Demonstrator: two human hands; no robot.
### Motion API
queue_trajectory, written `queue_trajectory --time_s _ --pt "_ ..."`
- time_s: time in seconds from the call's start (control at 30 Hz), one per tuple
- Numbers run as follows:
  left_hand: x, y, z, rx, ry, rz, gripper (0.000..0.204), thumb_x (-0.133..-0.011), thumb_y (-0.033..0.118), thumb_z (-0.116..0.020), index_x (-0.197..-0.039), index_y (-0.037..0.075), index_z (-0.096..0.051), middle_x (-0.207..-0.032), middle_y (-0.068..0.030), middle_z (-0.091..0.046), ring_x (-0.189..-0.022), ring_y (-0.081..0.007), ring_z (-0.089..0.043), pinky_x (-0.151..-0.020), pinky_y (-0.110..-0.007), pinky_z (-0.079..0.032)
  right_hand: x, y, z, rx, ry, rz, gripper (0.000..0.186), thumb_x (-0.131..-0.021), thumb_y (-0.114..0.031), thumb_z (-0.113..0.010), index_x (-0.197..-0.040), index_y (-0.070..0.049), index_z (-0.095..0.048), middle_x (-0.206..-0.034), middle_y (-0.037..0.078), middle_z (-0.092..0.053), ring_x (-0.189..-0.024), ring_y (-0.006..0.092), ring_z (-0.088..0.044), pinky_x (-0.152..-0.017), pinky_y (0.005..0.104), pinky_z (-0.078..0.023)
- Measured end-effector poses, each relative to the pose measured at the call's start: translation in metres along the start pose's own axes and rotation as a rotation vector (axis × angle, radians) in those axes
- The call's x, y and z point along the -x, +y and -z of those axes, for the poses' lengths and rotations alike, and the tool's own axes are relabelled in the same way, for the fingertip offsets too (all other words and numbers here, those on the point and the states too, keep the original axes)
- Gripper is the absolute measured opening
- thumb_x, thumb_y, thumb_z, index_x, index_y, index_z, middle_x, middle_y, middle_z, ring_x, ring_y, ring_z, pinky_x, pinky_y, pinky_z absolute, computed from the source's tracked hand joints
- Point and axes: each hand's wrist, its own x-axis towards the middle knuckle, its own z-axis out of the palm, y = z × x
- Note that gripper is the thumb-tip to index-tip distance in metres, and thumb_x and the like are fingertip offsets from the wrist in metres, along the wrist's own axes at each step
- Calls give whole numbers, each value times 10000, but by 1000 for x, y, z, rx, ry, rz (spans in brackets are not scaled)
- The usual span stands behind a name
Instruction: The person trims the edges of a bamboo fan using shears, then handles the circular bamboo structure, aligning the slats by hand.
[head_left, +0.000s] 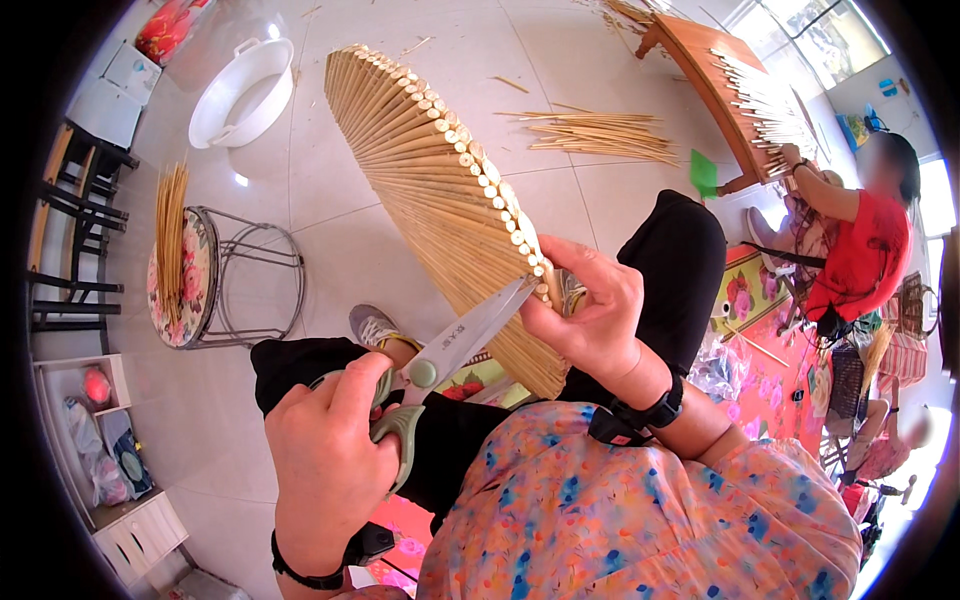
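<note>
— How do the hands hold?
— At lower left, the left hand (328, 440) wraps its fingers around the scissors (472, 335). Right of centre, the right hand (597, 308) pinches the fan of stalks (425, 185), which reaches toward upper centre.
— What could go wrong?
— Scissors slipping may cut the nearby right fingers; a loose pinch may let stalks shift.

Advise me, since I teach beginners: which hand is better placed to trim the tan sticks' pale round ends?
Probably the left hand: it holds the green-handled metal scissors, blade tips beside those ends, while the right hand pinches the fan-shaped tan stick bundle.
</note>
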Motion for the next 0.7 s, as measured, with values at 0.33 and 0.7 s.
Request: queue_trajectory --time_s 0.33,0.7 --pt "-3 1 10 93 -90 90 342 -656 38 -760 -958 106 -615 -606 -29 -574 -524 -267 -570 -500 -367 -387 0 -4 2 -7 -48 23 426 -683 -17 -747 -1107 -21 -707 -981 129 -743 -841 231 -740 -768 300 -579" --pt "12 8 -3 -76 84 -57 411 -635 22 -753 -1020 113 -641 -637 -16 -549 -530 -227 -545 -526 -352 -373 -3 0 2 -54 -39 -6 377 -691 -75 -789 -1051 12 -718 -830 134 -723 -719 195 -718 -666 271 -544"
